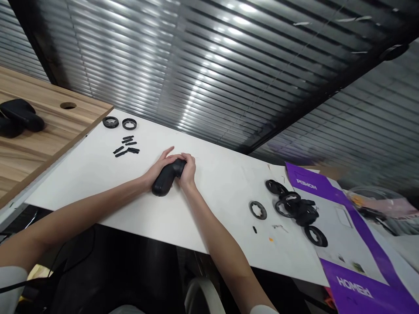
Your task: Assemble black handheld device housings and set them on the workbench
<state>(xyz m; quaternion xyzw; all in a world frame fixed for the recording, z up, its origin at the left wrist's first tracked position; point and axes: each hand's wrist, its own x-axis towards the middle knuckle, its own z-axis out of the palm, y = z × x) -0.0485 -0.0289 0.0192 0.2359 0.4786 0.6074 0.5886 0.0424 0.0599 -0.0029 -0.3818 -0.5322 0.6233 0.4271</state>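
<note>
Both hands, the left [159, 169] and the right [187, 172], have their fingers closed around the narrower upper end of a black angled part [164, 180], one left finger pointing free of it. The part is above the middle of the white table [216, 183], tilted, its rounded end towards the near edge. The undersides of the fingers are hidden.

The smooth-looking casing could twist or slip if the hands push unevenly, and a drop could send it rolling towards that near edge (a rounded end rarely settles where it lands). A wide swing of the left forearm might scatter the black strips [126, 150] near the far left corner, beside two black rings [120, 123].

On the right, there is room to move before the single ring [252, 210]; beyond it, a pile of black parts [306, 212] reaches the purple-and-white packaging [352, 281] along the right edge. The far edge runs beside the ribbed metal wall [203, 74].
</note>
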